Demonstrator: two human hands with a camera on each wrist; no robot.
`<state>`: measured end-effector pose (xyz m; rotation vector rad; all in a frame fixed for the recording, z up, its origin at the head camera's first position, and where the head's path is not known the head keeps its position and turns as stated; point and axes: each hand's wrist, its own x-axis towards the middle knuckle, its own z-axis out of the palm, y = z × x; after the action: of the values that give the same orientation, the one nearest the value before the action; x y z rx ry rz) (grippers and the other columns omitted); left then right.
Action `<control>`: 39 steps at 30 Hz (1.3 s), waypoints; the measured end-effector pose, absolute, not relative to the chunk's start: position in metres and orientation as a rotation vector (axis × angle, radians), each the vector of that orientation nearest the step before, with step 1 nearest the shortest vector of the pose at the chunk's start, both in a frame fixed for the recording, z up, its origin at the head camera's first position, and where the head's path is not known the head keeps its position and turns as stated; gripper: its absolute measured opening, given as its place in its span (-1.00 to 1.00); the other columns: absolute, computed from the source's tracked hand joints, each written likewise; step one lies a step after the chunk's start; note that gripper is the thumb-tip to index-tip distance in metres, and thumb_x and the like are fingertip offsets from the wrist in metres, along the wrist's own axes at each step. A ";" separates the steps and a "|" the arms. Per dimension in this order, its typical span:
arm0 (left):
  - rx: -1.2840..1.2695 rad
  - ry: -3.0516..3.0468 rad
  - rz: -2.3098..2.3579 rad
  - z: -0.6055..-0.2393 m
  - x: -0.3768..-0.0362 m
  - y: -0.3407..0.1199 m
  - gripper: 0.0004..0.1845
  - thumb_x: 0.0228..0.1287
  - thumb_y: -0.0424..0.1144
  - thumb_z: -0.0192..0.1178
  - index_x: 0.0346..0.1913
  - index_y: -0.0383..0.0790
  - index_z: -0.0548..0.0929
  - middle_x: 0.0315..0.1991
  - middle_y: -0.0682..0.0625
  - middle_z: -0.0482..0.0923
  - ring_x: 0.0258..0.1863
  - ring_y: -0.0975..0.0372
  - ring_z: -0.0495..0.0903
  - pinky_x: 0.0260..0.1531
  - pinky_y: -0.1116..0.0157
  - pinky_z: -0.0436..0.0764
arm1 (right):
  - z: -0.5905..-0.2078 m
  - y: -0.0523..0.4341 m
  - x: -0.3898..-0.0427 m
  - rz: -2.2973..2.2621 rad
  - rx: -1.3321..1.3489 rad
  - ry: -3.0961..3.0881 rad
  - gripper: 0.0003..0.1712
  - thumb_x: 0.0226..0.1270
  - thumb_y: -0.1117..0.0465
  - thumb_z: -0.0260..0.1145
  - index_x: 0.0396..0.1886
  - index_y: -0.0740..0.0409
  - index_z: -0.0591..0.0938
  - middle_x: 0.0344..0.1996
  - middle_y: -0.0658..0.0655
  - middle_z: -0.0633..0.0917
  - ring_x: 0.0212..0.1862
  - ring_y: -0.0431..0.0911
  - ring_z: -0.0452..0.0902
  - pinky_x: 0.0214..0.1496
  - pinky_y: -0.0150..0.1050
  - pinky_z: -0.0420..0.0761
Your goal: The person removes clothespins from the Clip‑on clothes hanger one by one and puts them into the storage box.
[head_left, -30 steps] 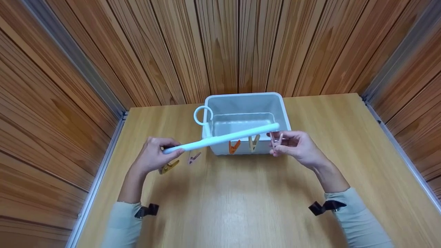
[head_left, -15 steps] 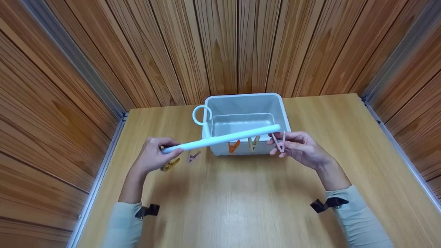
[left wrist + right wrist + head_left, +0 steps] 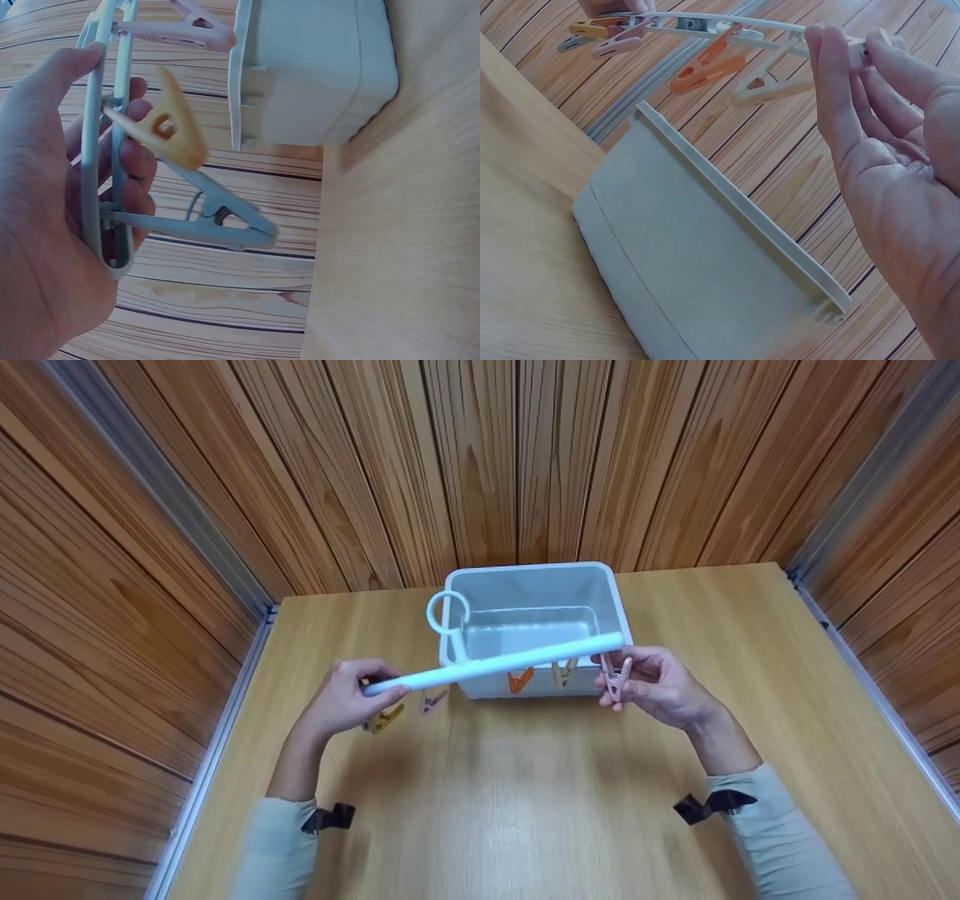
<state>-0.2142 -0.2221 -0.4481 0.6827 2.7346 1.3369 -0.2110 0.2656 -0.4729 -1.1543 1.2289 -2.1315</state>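
**Pink clip at the bar's right end**

Left hand (image 3: 341,706) grips the left end of the pale blue clip hanger (image 3: 495,664), fingers curled round the frame, held level at frame centre above the wooden surface (image 3: 525,802). Right hand (image 3: 660,686) pinches the pink clothespin (image 3: 616,679) hanging at the bar's right tip, in front of the white bin (image 3: 609,585). Orange clothespin (image 3: 519,680) and beige clothespin (image 3: 563,673) dangle mid-bar.

Judgement: steady the bar with the left hand; squeeze the pink pin's tails fully before moving it, avoiding neighbouring clips.
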 end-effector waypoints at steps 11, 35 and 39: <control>0.745 2.820 1.360 -0.440 -0.213 -0.227 -0.85 0.42 -0.28 0.56 -0.06 -0.25 0.89 -0.27 -0.11 0.85 -0.36 0.28 0.62 -0.29 0.41 0.61 | -0.468 0.265 -0.206 -2.079 -1.125 1.630 -0.57 0.56 0.67 0.20 0.35 0.50 0.59 0.06 0.10 0.91 0.05 -0.12 0.94 0.02 -0.28 0.88; 0.842 2.944 1.215 -0.418 -0.209 -0.241 -0.82 0.34 -0.23 0.63 -0.08 -0.23 0.94 -0.37 -0.04 0.86 -0.49 0.35 0.59 -0.46 0.42 0.53 | -0.473 0.264 -0.208 -1.904 -1.202 2.043 -0.64 0.40 0.75 0.32 0.16 0.70 0.58 -0.03 -0.01 0.87 -0.01 -0.20 0.91 0.01 -0.26 0.89; 0.789 2.954 1.179 -0.419 -0.206 -0.238 -0.81 0.37 -0.19 0.62 -0.10 -0.23 0.94 -0.37 -0.05 0.86 -0.48 0.33 0.59 -0.44 0.43 0.54 | -0.477 0.261 -0.208 -1.956 -1.074 2.041 -0.63 0.44 0.72 0.31 0.21 0.72 0.56 -0.04 -0.06 0.88 -0.01 -0.23 0.91 -0.01 -0.27 0.89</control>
<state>-0.2056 -0.2376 -0.4192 0.7892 2.9543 1.1794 -0.2081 0.2614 -0.4770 -1.0739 2.0412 -1.9562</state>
